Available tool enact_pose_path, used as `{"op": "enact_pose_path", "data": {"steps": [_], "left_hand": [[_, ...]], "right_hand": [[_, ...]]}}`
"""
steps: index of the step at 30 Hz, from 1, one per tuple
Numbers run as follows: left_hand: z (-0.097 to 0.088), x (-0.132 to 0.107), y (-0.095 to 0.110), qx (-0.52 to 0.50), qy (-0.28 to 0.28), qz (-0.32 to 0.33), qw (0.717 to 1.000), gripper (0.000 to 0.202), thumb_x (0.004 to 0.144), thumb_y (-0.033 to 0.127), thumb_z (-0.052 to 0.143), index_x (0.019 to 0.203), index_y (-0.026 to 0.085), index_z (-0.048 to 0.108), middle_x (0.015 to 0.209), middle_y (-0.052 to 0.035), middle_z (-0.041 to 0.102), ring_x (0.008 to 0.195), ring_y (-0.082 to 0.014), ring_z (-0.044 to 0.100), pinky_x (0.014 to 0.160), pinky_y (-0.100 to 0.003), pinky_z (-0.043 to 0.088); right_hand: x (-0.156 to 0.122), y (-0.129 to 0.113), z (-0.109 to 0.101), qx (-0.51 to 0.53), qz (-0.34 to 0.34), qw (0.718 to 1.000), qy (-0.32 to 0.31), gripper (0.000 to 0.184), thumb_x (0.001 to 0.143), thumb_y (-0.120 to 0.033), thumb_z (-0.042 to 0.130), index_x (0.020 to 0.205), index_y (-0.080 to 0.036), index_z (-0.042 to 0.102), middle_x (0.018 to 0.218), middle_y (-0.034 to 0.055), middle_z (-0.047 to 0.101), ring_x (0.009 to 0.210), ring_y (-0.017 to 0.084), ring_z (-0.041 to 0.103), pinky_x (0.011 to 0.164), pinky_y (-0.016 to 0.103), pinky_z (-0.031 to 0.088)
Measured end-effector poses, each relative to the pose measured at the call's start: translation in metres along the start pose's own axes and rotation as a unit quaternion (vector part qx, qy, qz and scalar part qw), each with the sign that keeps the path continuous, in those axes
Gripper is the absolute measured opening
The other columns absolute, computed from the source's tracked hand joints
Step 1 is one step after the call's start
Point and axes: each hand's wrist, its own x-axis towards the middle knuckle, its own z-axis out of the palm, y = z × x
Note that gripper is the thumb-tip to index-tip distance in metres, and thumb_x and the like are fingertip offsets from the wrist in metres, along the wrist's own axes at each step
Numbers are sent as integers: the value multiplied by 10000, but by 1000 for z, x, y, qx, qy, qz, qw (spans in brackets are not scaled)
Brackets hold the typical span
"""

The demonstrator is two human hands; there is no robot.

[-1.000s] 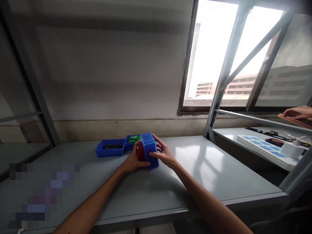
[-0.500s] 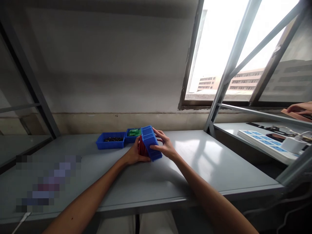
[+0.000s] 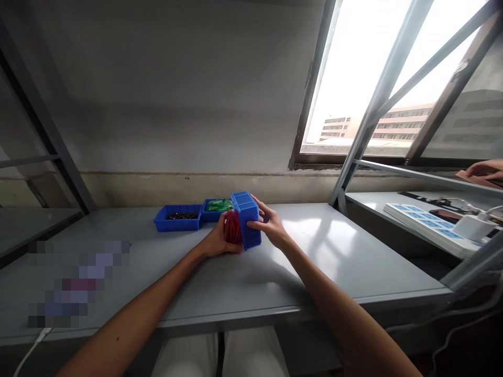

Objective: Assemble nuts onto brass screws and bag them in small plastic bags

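My right hand (image 3: 274, 229) grips a small blue plastic bin (image 3: 250, 224), tipped on its side above the table, its outer wall and underside towards me. At the bin's open side, my left hand (image 3: 215, 241) is closed around a bunch of thin red pieces (image 3: 233, 230). They look like layered packets, but their exact kind is unclear. Whether they are partly inside the bin is hidden. Just behind my left hand stands another blue bin (image 3: 212, 215) with green packets (image 3: 220, 205) in it. To its left is a longer blue bin (image 3: 176, 225) holding small dark metal parts (image 3: 183, 215).
The grey table (image 3: 236, 293) runs along a wall, with a metal frame post (image 3: 343, 183) at its right. Beyond that, a white power strip (image 3: 424, 228) lies on a side surface, near another person's hand (image 3: 485, 170). A blurred-out object (image 3: 80, 283) with a white cable lies left.
The bin in my right hand has turned, so more of its outer wall faces me. More of the red pieces shows between it and my left hand. The view has shifted slightly.
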Motion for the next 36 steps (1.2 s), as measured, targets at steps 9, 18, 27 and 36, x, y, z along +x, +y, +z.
{"op": "enact_pose_path", "data": {"steps": [9, 18, 27, 36], "left_hand": [[-1, -1, 5, 22, -33, -12, 999, 885, 640, 246, 842, 1275, 214, 226, 722, 46, 633, 548, -152, 627, 496, -263, 491], [0, -3, 13, 40, -47, -16, 998, 864, 643, 260, 839, 1259, 239, 233, 824, 1, 679, 592, -175, 654, 521, -295, 508], [0, -3, 13, 69, -38, -24, 997, 889, 638, 312, 845, 1278, 232, 233, 845, -25, 686, 621, -206, 678, 558, -337, 534], [-3, -3, 11, 68, -53, -29, 996, 943, 657, 317, 837, 1353, 226, 206, 797, -3, 674, 601, -186, 664, 567, -332, 541]], "right_hand": [[0, -6, -7, -25, -5, 999, -38, 761, 673, -308, 810, 1379, -361, 532, 1385, 26, 479, 1177, 283, 533, 979, 392, 471], [2, -3, -10, -34, -14, 998, -46, 764, 677, -320, 812, 1381, -381, 521, 1413, 14, 452, 1206, 288, 518, 1003, 400, 456], [2, -10, -17, -54, -10, 995, -78, 754, 676, -326, 811, 1375, -372, 531, 1427, 28, 440, 1215, 293, 514, 1022, 422, 445], [2, -12, -26, -113, -19, 990, -84, 740, 668, -327, 823, 1353, -385, 549, 1423, 26, 429, 1225, 301, 497, 1014, 440, 447]]}}
